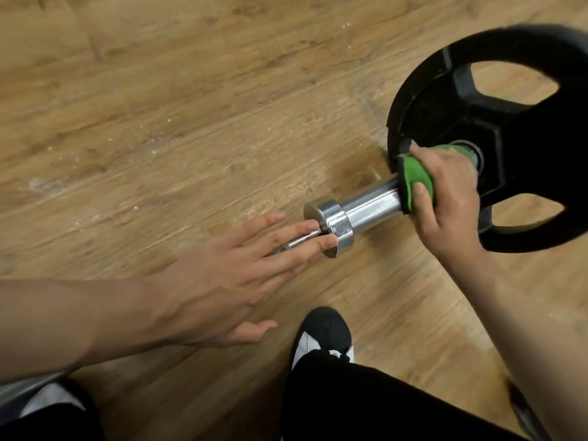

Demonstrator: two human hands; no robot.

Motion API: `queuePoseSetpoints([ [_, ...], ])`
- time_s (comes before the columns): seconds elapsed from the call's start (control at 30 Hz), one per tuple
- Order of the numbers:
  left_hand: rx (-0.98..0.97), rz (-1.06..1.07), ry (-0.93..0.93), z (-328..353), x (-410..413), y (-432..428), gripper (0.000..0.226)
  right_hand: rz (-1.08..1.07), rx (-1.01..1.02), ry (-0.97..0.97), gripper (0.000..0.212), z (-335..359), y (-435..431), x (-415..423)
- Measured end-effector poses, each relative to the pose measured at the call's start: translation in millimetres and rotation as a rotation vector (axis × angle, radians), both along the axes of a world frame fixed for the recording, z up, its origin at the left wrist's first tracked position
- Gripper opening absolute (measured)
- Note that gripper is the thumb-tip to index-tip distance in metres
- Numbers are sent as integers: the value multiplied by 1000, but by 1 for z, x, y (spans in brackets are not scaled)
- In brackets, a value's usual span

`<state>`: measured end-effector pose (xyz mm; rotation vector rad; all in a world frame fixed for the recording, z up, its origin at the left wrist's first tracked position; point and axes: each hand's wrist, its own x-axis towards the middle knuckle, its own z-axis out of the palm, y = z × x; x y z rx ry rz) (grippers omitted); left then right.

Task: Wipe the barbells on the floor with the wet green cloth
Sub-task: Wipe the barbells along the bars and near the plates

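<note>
Head view, looking straight down: the right grip point(445, 198) is closed round the green cloth point(415, 176), and the cloth is wrapped round the chrome sleeve of the barbell point(372, 206), right up against the black plate point(515, 132). The fingers curl over the top of the sleeve and the thumb point(420, 198) lies flat on the cloth on the near side, so it's a proper full-hand hold, not a pinch. A bit of green pokes out past the knuckles toward the plate's hub.

The left grip point(229, 281) is the opposite: wide open, fingers straight and slightly fanned, palm down. The fingertips point(329, 240) touch the fat chrome end cap point(331, 222) at the free end of the sleeve. The thumb sticks out on the near side and isn't touching anything. A thin metal pin-looking thing point(305, 237) shows between two of the fingers and runs up to the cap; I honestly can't tell what it is.

The plate stands on its edge on the wooden floor point(159, 122), which keeps the sleeve up off the boards. The bare chrome between cloth and cap looks shiny. The floor has white specks and scuffs scattered about.

Near the bottom edge there's a black and white shoe point(324, 332) just beside the sleeve end, with black trousers point(366, 405) below it.
</note>
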<state>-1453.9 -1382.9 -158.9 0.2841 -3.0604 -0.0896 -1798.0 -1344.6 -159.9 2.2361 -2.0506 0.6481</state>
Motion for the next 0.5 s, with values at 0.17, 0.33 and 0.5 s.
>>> queuePoseSetpoints([
  [0.17,30,17,12,-3,0,-3,106,-388,-264,-243,41,-30,-5,79],
  [0.33,25,24,-9,-3,4,-15,100,170,-206,41,45,-44,4,45],
  [0.5,42,56,12,-5,7,-33,99,-197,-286,-166,43,-36,-38,17],
])
